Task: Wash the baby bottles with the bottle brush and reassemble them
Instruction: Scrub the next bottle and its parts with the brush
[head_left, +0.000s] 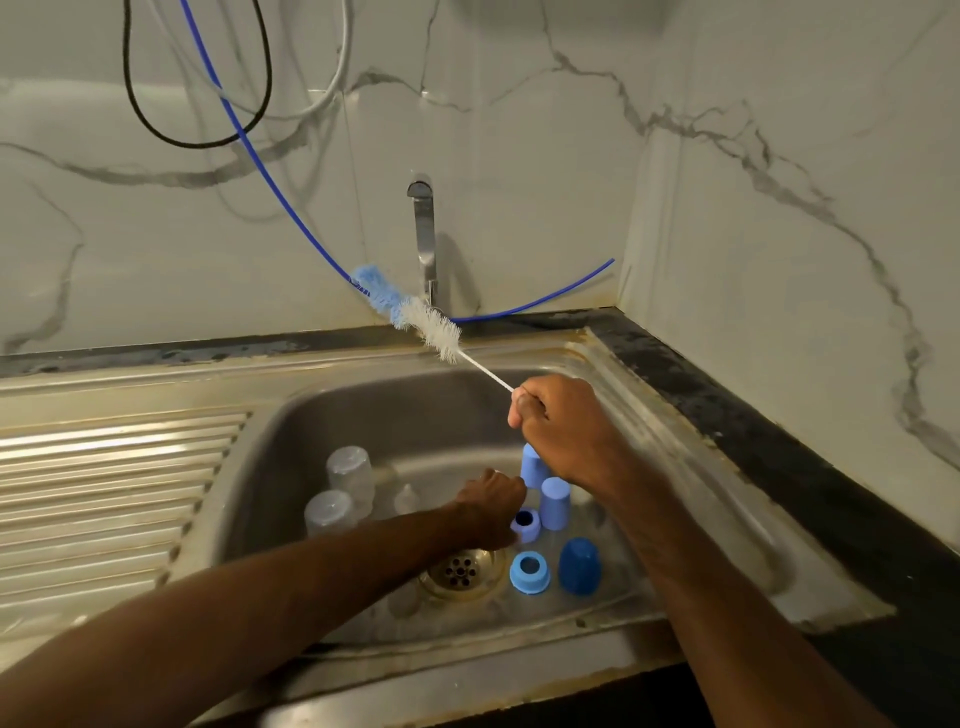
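We see our right hand (558, 421) raised over the steel sink (691, 467), pinching the thin white handle of the bottle brush (415, 317), whose head slants up and left toward the tap (425, 234). Our left hand (491, 512) reaches down into the basin beside a lilac ring (525, 524) (its fingers are turned away, so we cannot tell whether it grips anything). In the sink stand two clear bottles (350, 470) upside down, pale blue caps (555, 501), a dark blue cap (579, 565) and a blue ring (529, 571) near the drain (460, 569). The brush has white bristles, then a fluffy blue tip.
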